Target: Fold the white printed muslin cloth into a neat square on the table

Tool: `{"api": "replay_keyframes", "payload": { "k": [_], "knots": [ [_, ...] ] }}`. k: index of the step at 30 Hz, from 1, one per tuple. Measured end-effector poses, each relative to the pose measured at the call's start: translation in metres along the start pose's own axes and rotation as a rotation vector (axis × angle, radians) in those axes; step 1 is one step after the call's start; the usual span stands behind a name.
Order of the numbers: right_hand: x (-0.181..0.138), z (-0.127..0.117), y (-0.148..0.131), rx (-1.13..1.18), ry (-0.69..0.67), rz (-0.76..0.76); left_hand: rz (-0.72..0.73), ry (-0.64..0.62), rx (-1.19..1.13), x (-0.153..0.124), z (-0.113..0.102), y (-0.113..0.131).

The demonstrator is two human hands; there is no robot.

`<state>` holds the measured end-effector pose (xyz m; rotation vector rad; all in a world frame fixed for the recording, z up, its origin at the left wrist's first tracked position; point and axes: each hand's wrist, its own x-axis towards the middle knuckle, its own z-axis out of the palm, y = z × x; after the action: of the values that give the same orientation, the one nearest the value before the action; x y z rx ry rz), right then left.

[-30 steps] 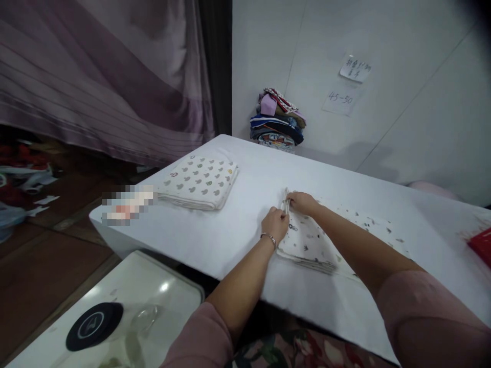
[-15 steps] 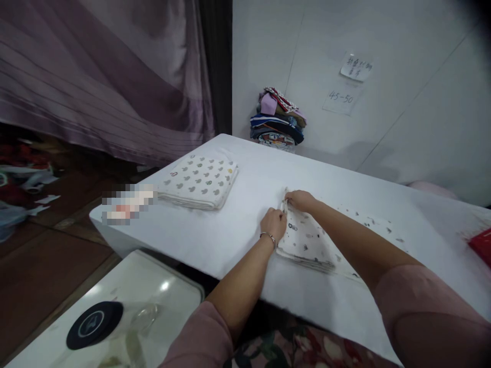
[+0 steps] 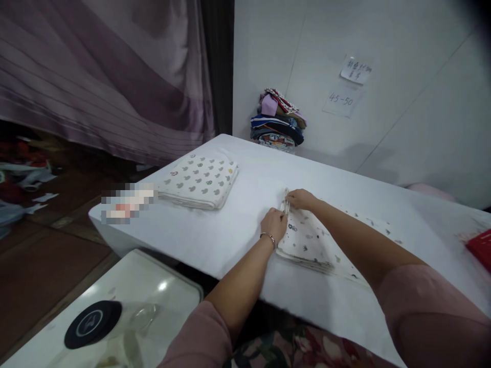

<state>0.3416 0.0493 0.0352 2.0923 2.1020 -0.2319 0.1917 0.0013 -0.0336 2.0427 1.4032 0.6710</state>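
A white printed cloth [image 3: 307, 240], partly folded, lies on the white table [image 3: 245, 214] in front of me. My left hand [image 3: 274, 223] is closed, pinching the cloth's left edge; a thin bracelet circles its wrist. My right hand [image 3: 301, 199] is closed on the same edge a little farther back, where the layers stand slightly up off the table. The cloth's unfolded part spreads to the right under my right forearm. A second, neatly folded white cloth with grey prints [image 3: 199, 181] rests on the table's left side, apart from both hands.
A pile of folded coloured clothes [image 3: 278, 120] sits at the table's far corner against the wall. A red item [image 3: 479, 245] lies at the right edge. A glossy white surface with a black round disc [image 3: 92, 324] stands below left. Purple curtain behind.
Both hands stay pinched on the cloth's left edge; they have shifted only slightly. The view has barely moved.
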Motion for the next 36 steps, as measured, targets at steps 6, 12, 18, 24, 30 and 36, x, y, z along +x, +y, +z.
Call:
{"api": "replay_keyframes", "payload": {
  "k": [6,12,18,24,30,36],
  "knots": [
    [0.013,0.006,-0.007,-0.096,-0.006,0.07,0.013,-0.003,-0.002,0.001,0.002,-0.001],
    [0.014,-0.001,-0.016,-0.203,-0.034,0.031,0.024,0.009,0.012,0.001,0.004,-0.001],
    [0.014,-0.002,-0.024,-0.325,-0.024,-0.053,0.032,0.021,0.002,0.0,0.004,0.0],
    [0.016,-0.003,-0.022,-0.391,-0.025,-0.089,0.033,0.011,0.013,0.0,0.003,0.002],
    [0.024,-0.001,-0.015,-0.412,-0.045,-0.065,0.019,-0.002,0.0,0.0,0.001,0.004],
    [0.031,-0.005,-0.014,-0.406,-0.002,-0.089,-0.011,-0.01,-0.017,-0.001,0.0,0.005]
  ]
}}
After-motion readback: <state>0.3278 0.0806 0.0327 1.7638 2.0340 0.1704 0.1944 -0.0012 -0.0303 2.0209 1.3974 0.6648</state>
